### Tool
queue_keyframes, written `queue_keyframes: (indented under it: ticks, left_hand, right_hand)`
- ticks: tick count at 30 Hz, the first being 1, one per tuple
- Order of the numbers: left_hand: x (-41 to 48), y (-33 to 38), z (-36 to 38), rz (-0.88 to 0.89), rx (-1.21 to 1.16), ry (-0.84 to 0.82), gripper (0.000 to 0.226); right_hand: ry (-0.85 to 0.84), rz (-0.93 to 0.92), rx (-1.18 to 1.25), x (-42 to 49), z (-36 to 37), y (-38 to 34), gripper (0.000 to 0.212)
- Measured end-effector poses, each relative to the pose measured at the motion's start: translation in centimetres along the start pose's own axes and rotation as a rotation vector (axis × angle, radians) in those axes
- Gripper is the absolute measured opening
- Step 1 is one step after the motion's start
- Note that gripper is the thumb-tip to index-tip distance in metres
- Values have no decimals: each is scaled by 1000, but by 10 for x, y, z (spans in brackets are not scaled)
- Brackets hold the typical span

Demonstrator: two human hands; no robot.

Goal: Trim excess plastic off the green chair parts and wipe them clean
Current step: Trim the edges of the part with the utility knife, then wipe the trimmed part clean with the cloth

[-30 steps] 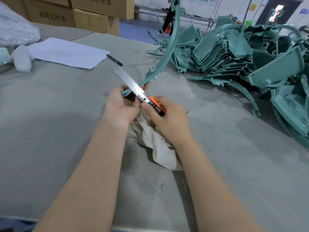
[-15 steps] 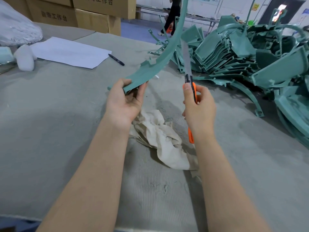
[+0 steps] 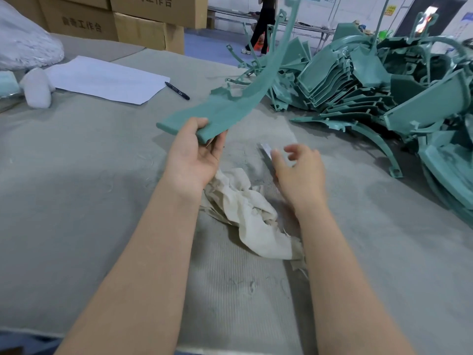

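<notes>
Left hand (image 3: 190,160) grips the near end of the part (image 3: 230,108), which arcs up and away rightward. Right hand (image 3: 299,172), blurred, sits low beside the knife (image 3: 266,149); I cannot tell whether it grips it. Cloth (image 3: 245,208) lies on the surface (image 3: 102,201) between the 2 forearms.

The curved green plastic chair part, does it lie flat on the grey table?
No, the left hand grips the green chair part by its wide end, above the table.
</notes>
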State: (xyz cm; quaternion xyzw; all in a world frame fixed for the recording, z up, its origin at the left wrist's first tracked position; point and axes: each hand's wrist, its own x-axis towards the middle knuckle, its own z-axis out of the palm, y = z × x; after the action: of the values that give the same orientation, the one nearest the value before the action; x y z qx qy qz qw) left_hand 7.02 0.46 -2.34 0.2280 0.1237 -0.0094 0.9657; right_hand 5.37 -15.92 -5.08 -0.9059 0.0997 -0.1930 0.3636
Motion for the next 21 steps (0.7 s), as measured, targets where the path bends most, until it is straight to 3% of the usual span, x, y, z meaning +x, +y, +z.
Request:
queue_keyframes:
  ticks: [3, 6, 10, 14, 19, 21]
  left_hand:
    - [0, -5, 4, 73, 158, -38, 8]
    - [1, -12, 5, 152, 360, -133, 11]
    - [-3, -17, 5, 219, 537, -273, 17]
    - [-5, -15, 9, 206, 486, -325, 17]
    - [-4, 1, 10, 247, 80, -213, 16]
    - [-4, 6, 9, 280, -53, -146, 12]
  right_hand:
    - [-77, -125, 369, -13, -2, -26, 27]
    - [-322, -36, 615, -22, 1, -39, 25]
    - [-364, 79, 801, -21, 3, -39, 19]
    - [-265, 24, 661, -13, -3, -30, 26]
    - [11, 101, 329, 0, -11, -10, 15]
    - [20, 115, 253, -1, -14, -8, 29]
